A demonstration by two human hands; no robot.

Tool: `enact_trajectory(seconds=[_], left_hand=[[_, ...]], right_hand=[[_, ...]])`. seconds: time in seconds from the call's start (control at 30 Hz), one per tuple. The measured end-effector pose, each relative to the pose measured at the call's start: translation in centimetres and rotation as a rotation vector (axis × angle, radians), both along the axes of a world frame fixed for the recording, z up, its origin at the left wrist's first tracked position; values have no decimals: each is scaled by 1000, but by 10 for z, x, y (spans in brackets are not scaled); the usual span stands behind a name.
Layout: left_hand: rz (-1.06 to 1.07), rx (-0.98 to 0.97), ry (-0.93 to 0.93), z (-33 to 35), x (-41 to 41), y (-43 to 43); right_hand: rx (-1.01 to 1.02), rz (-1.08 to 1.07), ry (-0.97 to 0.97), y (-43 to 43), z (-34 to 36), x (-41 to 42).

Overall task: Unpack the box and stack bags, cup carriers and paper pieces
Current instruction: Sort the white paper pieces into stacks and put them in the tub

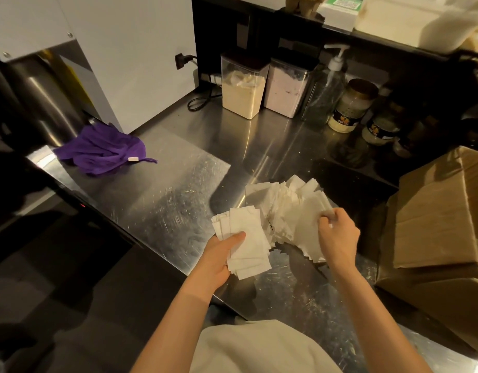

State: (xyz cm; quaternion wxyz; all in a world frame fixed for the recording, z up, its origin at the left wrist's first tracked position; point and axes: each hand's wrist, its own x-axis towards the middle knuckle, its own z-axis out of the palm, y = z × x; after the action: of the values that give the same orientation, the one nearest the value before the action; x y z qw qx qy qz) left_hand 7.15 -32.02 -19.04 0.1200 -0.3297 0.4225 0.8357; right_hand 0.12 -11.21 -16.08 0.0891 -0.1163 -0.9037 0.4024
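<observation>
My left hand (pixel 221 254) grips a gathered stack of paper pieces (pixel 246 238), thumb on top, above the steel counter (pixel 165 189). At the stack's 2 o'clock, my right hand (pixel 339 232) apparently pinches the loose paper pile (pixel 291 208). The cardboard box (pixel 442 211) lies at 3 o'clock.

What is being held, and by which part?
The left grip holds a bundle of white paper pieces by its near left edge, thumb on top. The right grip pinches the right edge of the fanned paper pile.
</observation>
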Motion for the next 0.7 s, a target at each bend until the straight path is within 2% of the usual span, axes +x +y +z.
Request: enact_trajectory(seconds=[0.2,0.3,0.43,0.57,0.63,0.7], left_hand=[[16,8,-4,-2,1,1],[0,-3,-2,0,0,1],[-21,-26,3,1,1,2],[-37,-17,-6,9,2,3],[-56,-21,-3,12,3,3],[-73,-12,-12,15,4,1]], right_hand=[[-253,-87,80,-12,45,-9],[-501,-66,44,-20,65,-9],[-948,28,-130,-34,89,-1],[-1284,58,-367,-49,98,9],[-1347,74,-504,-57,95,14],[-1316,110,-620,-63,85,17]])
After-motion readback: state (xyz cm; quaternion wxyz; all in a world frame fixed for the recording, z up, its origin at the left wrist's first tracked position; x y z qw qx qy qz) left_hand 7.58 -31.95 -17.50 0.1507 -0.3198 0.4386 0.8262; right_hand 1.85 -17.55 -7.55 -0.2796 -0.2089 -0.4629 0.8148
